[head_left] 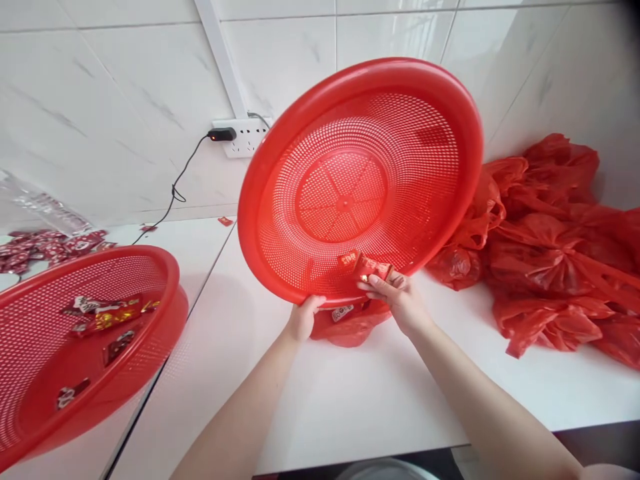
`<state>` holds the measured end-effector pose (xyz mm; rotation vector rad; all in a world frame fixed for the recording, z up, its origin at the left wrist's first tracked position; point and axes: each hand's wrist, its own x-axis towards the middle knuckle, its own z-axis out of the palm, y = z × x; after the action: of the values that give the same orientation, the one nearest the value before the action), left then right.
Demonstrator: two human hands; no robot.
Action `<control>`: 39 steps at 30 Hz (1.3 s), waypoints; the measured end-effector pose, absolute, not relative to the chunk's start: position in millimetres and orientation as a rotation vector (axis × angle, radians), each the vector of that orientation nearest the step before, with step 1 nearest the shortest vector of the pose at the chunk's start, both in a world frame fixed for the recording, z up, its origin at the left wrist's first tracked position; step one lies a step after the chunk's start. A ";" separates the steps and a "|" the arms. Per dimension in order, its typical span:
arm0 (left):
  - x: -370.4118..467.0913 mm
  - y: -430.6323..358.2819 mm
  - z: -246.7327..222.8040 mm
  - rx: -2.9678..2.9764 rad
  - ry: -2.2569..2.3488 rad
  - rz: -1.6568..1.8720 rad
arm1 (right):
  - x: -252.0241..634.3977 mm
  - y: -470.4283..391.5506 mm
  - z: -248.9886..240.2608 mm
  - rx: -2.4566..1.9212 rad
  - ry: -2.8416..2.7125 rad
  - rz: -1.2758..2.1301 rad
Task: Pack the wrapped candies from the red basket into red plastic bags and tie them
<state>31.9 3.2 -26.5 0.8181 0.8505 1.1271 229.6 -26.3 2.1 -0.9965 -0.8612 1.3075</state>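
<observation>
A large red mesh basket [345, 193] is tipped up on its side, its inside facing me. My left hand [303, 319] is closed on the lower rim. Just inside that rim, my right hand [403, 303] pinches a red wrapped candy packet [376, 268] between thumb and fingers. Another small red packet [348, 258] shows beside it, against the mesh. Below the rim lies a red plastic bag [345, 330] with wrapped pieces in it, partly hidden by the basket.
At left stands another red basket [175, 293] holding several wrapped candies [117, 313]. Dark red packets [50, 250] are piled behind it. Knotted red plastic bags [550, 247] crowd the right side. A power strip [245, 138] with a plugged cord hangs on the tiled wall.
</observation>
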 end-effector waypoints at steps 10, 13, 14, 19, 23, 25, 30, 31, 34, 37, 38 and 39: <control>26.6 15.3 -1.7 0.756 0.751 1.293 | 224.6 -28.8 6.0 -1.000 -0.882 1.372; 24.4 17.9 0.4 0.771 0.738 1.341 | 225.3 -28.7 7.3 -1.081 -0.939 1.324; 23.7 18.7 0.9 0.770 0.743 1.355 | 225.3 -28.6 7.5 -1.107 -0.951 1.306; 20.6 21.4 2.0 0.753 0.789 1.413 | 225.1 -26.8 6.8 -1.083 -0.986 1.230; 20.5 21.6 0.3 0.764 0.796 1.409 | 228.9 -22.4 1.1 -1.153 -0.919 1.157; 21.4 21.4 -1.5 0.771 0.791 1.392 | 232.4 -19.8 -2.9 -1.167 -0.844 1.156; 23.1 21.2 -4.8 0.789 0.770 1.369 | 237.4 -17.9 -5.8 -1.115 -0.880 1.179; 23.3 21.2 -4.8 0.787 0.772 1.372 | 236.9 -18.6 -4.5 -1.113 -0.909 1.164; 23.3 21.5 -4.8 0.779 0.785 1.381 | 234.3 -22.0 0.8 -1.150 -0.990 1.044; 22.7 22.5 -5.8 0.778 0.775 1.386 | 233.4 -24.5 2.5 -1.262 -1.156 0.696; 22.4 22.9 -6.4 0.775 0.769 1.388 | 234.0 -24.7 1.4 -1.286 -1.251 0.550; 22.1 23.3 -6.9 0.769 0.765 1.389 | 234.9 -24.6 -0.6 -1.299 -1.361 0.417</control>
<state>22.1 23.3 -6.9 0.7689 0.7653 1.3890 234.9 -24.6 -0.6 -1.2988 -1.3611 0.4171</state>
